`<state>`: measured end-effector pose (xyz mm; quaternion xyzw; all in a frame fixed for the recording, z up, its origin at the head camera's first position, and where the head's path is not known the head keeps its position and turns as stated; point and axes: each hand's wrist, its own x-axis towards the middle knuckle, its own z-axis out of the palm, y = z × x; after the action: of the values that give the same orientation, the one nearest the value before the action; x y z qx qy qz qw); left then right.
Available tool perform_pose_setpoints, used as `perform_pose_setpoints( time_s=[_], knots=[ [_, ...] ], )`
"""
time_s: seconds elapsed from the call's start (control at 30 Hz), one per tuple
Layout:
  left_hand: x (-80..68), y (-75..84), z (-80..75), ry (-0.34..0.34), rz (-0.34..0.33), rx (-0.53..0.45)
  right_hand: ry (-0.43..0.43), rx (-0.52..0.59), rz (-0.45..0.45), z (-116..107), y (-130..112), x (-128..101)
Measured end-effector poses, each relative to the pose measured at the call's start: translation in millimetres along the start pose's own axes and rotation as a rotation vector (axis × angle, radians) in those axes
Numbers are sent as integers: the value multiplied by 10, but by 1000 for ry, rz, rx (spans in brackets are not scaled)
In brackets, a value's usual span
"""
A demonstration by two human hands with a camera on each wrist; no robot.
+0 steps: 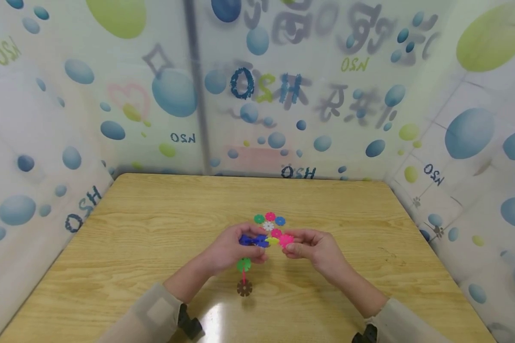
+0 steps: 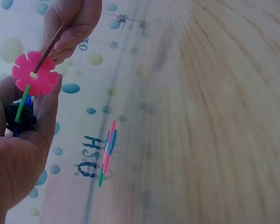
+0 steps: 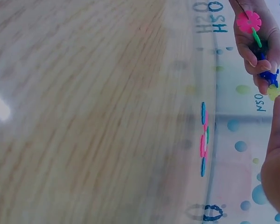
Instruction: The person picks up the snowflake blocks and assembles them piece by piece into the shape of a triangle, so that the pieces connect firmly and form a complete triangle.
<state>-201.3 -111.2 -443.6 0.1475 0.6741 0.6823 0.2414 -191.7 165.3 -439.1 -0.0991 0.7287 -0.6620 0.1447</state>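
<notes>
Near the lower middle of the head view, both hands meet over the wooden worktop around a cluster of snowflake-shaped plastic discs slotted into one another.

The left hand has its fingers curled round the blue discs of that cluster. Below this hand a green disc hangs on edge, and under it a brown disc sits at the bottom of the chain, close above the worktop's glossy patch.

The right hand pinches a pink disc between thumb and fingertips, its fingers narrow and closed on that piece, right beside the blue ones. A small yellow disc shows between the two hands.

Just beyond the hands, toward the centre of the frame, a flat flower of discs lies on the worktop: white in the middle with green, pink and blue around it.

No container appears in any view. Printed bubble-pattern screens wall the worktop on three sides.
</notes>
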Motion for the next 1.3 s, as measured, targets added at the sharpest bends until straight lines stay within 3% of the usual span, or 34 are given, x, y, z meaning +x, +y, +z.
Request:
perform_pose_setpoints(
  time_s=[0.5, 1.3],
  knots=[
    [27, 5, 14, -1, -15, -35, -6, 3, -26, -28, 6, -1],
    [19, 16, 50, 10, 22, 12, -9, 31, -33, 59, 18, 11]
  ],
)
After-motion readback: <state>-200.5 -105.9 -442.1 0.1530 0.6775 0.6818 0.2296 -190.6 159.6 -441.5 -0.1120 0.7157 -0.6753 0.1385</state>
